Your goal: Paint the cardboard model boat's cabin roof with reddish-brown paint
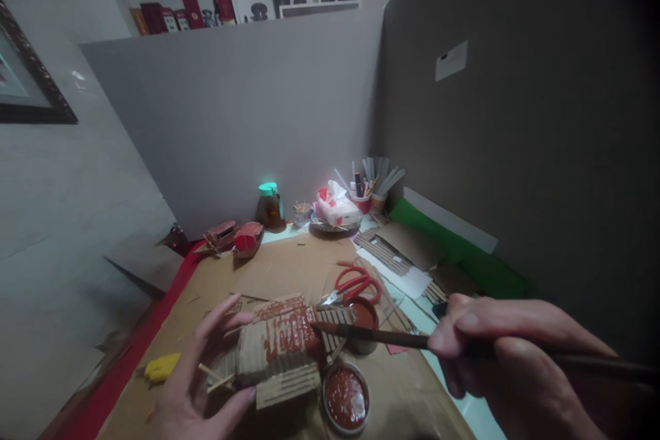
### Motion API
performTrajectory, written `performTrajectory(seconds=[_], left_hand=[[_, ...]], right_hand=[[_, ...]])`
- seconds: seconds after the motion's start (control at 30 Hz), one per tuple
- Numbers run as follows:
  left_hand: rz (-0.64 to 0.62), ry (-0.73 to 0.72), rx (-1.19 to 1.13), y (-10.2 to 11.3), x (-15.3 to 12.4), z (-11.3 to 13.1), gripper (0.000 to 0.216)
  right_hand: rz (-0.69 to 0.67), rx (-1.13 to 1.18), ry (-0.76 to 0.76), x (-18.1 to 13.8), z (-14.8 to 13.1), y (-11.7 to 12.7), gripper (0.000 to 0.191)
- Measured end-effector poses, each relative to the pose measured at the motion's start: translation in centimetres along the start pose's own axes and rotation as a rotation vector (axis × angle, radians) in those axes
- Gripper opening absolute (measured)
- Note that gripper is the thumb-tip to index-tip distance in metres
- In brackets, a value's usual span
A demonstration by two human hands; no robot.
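My left hand (201,378) grips the left end of a corrugated cardboard model (252,354), its thumb at the near side and its fingers at the far side. Reddish-brown wet paint covers part of the model's ridged, curved top; the rest is bare tan. In my right hand (510,350) is a long dark paintbrush (397,337), pinched along its handle. The brush tip touches the painted right part of the top. Close by stands a small cup of red-brown paint (346,397), with another brown-filled cup (365,320) behind the brush.
Red-handled scissors (358,283) lie beyond the model, and a yellow tool (161,368) lies left of my hand. Two small painted boats (248,239) (219,237), a jar (271,210), a tissue pack (337,207) and pen cups (361,201) line the back. Cardboard pieces (381,252) cover the right side.
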State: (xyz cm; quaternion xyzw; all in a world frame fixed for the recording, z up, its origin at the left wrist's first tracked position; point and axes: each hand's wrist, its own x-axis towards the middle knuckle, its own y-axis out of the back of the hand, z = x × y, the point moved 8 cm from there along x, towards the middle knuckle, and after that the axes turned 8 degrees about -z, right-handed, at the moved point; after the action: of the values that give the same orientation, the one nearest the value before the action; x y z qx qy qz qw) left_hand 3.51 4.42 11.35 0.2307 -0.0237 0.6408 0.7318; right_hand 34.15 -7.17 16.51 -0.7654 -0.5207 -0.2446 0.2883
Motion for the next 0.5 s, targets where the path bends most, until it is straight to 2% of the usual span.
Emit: performTrajectory(seconds=[0.13,0.33,0.5], left_hand=[[0.004,0.006,0.013,0.1,-0.1,0.0,0.064],[0.015,0.023,0.009,0.1,-0.3,-0.1,0.065],[0.006,0.013,0.003,-0.2,-0.5,-0.2,0.064]], right_hand=[[-0.143,-0.053,0.152,0.7,-0.4,0.2,0.019],[-0.329,-0.216,0.244,0.9,-1.3,-0.4,0.03],[-0.308,-0.215,0.229,0.8,-1.3,-0.2,0.03]])
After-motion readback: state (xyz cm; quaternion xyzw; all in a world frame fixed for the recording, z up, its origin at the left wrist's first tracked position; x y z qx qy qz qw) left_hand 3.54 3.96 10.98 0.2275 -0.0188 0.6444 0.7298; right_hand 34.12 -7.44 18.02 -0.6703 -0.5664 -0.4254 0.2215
